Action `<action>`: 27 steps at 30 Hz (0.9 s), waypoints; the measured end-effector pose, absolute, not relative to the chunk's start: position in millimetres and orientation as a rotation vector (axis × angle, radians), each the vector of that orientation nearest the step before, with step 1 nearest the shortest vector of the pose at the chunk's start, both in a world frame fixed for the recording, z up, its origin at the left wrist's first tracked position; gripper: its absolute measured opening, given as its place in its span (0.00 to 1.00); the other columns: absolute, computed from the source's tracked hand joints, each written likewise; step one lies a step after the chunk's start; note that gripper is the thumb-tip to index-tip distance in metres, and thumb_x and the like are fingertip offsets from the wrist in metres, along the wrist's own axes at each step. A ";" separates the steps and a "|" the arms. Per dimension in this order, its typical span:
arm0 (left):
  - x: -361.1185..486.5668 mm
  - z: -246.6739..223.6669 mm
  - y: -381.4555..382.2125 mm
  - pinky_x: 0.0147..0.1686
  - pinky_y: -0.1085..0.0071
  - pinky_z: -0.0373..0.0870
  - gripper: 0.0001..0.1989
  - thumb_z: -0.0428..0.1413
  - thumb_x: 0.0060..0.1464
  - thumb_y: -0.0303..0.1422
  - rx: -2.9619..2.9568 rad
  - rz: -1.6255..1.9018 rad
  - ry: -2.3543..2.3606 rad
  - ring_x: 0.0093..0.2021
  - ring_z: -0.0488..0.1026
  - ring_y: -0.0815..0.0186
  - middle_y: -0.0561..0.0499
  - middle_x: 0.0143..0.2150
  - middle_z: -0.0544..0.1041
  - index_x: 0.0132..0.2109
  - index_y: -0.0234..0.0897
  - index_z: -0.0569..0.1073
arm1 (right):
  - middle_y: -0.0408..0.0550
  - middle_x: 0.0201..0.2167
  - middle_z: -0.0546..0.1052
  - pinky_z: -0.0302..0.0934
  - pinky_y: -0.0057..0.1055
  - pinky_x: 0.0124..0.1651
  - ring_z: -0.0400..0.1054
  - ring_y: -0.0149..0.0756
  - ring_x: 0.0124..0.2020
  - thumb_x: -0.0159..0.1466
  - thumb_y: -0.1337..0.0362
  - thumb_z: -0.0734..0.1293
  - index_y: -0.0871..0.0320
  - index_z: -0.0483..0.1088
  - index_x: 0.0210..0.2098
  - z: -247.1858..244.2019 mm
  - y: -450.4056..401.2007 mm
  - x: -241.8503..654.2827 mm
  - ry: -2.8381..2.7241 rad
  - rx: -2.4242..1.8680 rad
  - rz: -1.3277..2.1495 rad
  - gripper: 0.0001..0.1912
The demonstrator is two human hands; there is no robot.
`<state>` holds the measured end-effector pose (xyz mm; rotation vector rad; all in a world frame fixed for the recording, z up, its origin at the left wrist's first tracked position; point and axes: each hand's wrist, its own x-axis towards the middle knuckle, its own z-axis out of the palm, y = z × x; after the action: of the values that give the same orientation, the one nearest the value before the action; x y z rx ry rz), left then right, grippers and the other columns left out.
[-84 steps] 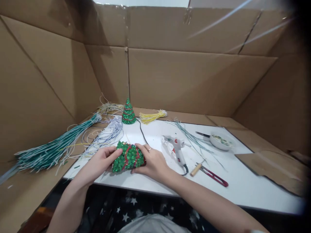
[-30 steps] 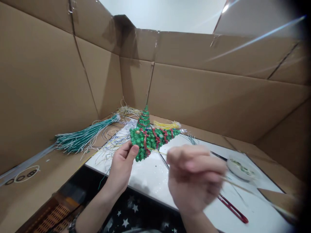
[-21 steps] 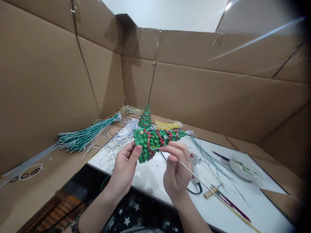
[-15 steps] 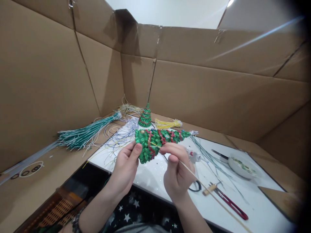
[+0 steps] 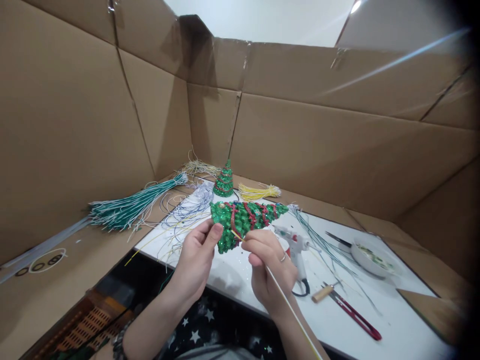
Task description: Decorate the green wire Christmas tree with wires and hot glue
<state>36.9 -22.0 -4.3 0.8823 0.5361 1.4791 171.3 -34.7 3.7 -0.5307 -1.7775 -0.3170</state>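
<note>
A glittery green tree with red garlands [image 5: 243, 220] lies on its side in the air, its tip pointing right. My left hand [image 5: 200, 250] grips its wide base between thumb and fingers. In my right hand [image 5: 268, 265] a thin yellow-white wire [image 5: 288, 302] is pinched, its short end at the tree's lower surface near the base. The wire's long end trails down to the right past my wrist. Behind, a smaller green tree [image 5: 224, 181] stands upright on the white tabletop [image 5: 240, 277].
Green wires [image 5: 131, 205] lie bundled at left, yellow wires [image 5: 258, 191] behind. Loose wires [image 5: 187, 210] spread left of the hands. On the right are a glue gun [image 5: 298, 247], a wooden-handled tool [image 5: 322, 294], red snips [image 5: 358, 317], a white bowl [image 5: 371, 260] and black-tipped tweezers or blade [image 5: 337, 239].
The held tree has turned slightly and its tip has shifted left. My right hand and the wire have moved a little left, with the wire's trailing end now steeper.
</note>
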 end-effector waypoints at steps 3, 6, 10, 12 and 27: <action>37.2 -6.9 -22.1 0.48 0.69 0.69 0.14 0.62 0.56 0.41 0.905 1.463 0.546 0.45 0.75 0.64 0.48 0.42 0.81 0.45 0.38 0.79 | 0.51 0.32 0.73 0.69 0.34 0.37 0.69 0.35 0.35 0.73 0.64 0.56 0.60 0.69 0.40 8.8 -31.8 172.9 -1.782 -0.510 -0.273 0.11; 37.8 -9.1 -22.8 0.48 0.69 0.68 0.13 0.61 0.57 0.40 0.937 1.444 0.553 0.46 0.75 0.64 0.48 0.43 0.81 0.46 0.39 0.79 | 0.49 0.30 0.73 0.67 0.33 0.35 0.68 0.34 0.33 0.73 0.64 0.56 0.59 0.68 0.38 13.7 -29.7 173.0 -1.787 -0.495 -0.244 0.12; 39.8 -9.9 -23.8 0.49 0.69 0.68 0.14 0.61 0.58 0.40 0.952 1.423 0.541 0.47 0.74 0.64 0.48 0.45 0.80 0.47 0.39 0.78 | 0.49 0.30 0.73 0.67 0.32 0.35 0.68 0.33 0.33 0.73 0.64 0.56 0.60 0.69 0.38 14.7 -29.3 172.0 -1.784 -0.484 -0.235 0.12; 40.8 -9.4 -24.2 0.49 0.69 0.68 0.15 0.61 0.57 0.41 0.945 1.412 0.540 0.48 0.74 0.63 0.47 0.45 0.80 0.48 0.38 0.78 | 0.49 0.30 0.73 0.67 0.33 0.35 0.68 0.34 0.33 0.72 0.64 0.57 0.60 0.69 0.38 12.5 -29.5 172.4 -1.769 -0.485 -0.233 0.12; 39.8 -9.6 -25.1 0.50 0.66 0.67 0.16 0.61 0.58 0.41 0.954 1.378 0.553 0.51 0.74 0.59 0.47 0.47 0.80 0.49 0.38 0.78 | 0.49 0.30 0.73 0.69 0.35 0.34 0.70 0.36 0.32 0.72 0.66 0.57 0.57 0.68 0.40 11.4 -26.7 180.8 -1.798 -0.537 -0.323 0.09</action>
<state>39.8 -25.1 -9.6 0.9542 0.5526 1.3778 180.8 -26.7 11.4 -0.5368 -1.7981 -0.3228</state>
